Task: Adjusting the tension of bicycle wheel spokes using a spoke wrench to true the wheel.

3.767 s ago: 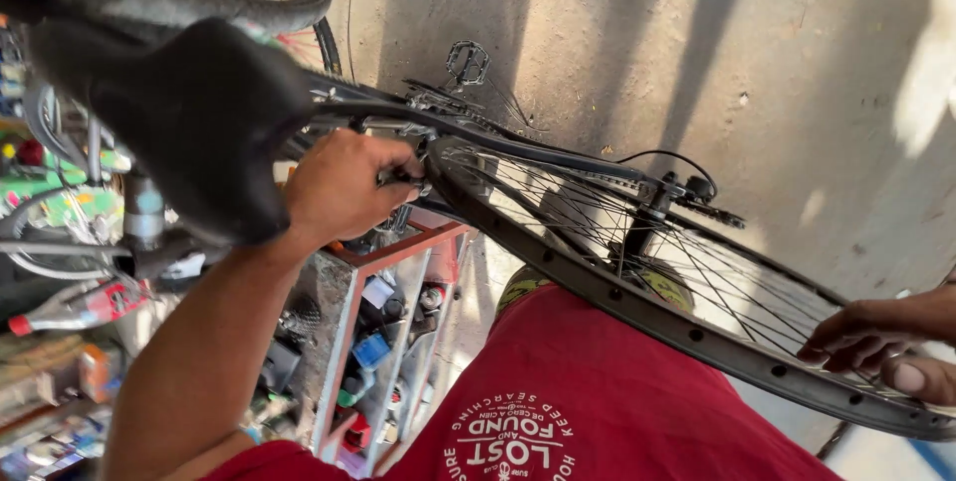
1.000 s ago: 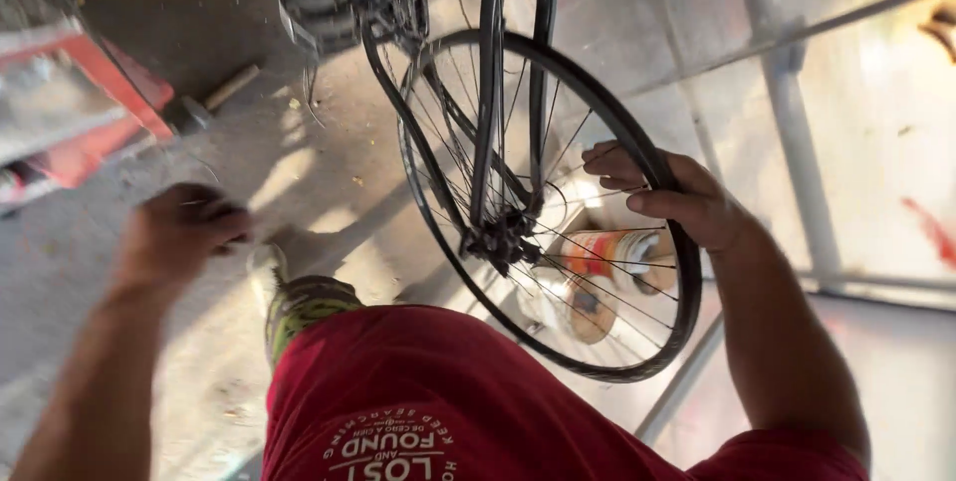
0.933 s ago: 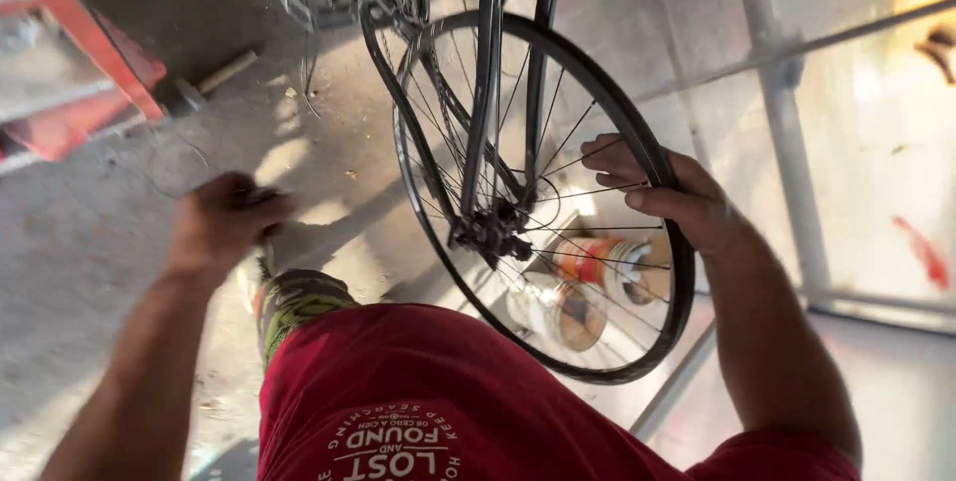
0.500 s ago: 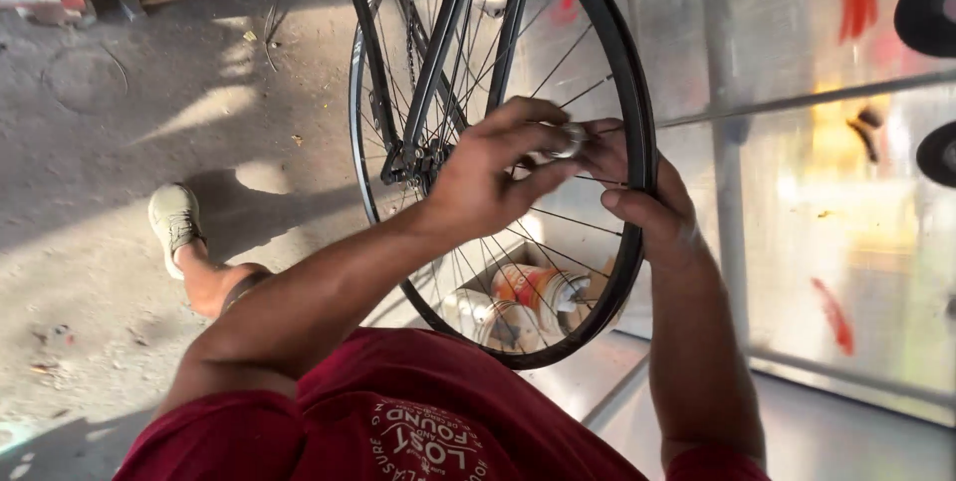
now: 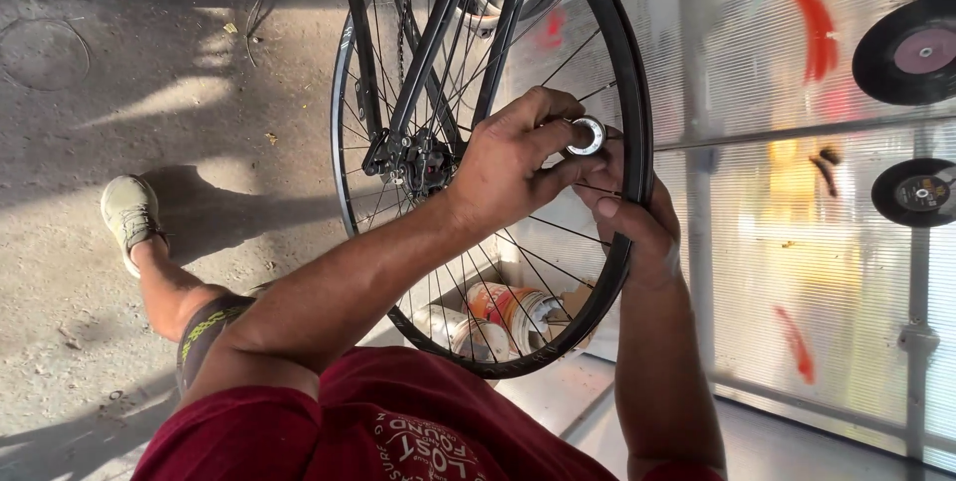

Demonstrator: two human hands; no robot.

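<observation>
Small metal ring pinched at the rim of the rear wheel

The ring [image 5: 586, 135], silvery and round with a dark middle, sits just inside the tyre [image 5: 629, 93] at the wheel's [image 5: 478, 272] right side, among the spokes. My left hand [image 5: 513, 157] reaches through from the near side and pinches it between thumb and fingertips; my right hand [image 5: 632, 217] curls around tyre and rim just below, grip pressed onto them, steadying the wheel. I judge this to be the fitting step, with the ring held at the rim but not clearly seated. What comes next would call for small, careful finger work while the right hand keeps the wheel from turning. Beyond lie the hub [image 5: 423, 157] and frame [image 5: 438, 33], cans [image 5: 508, 307] behind the spokes, my shoe [image 5: 127, 217] on the concrete floor [image 5: 149, 122], and a ribbed translucent wall [image 5: 797, 242].
</observation>
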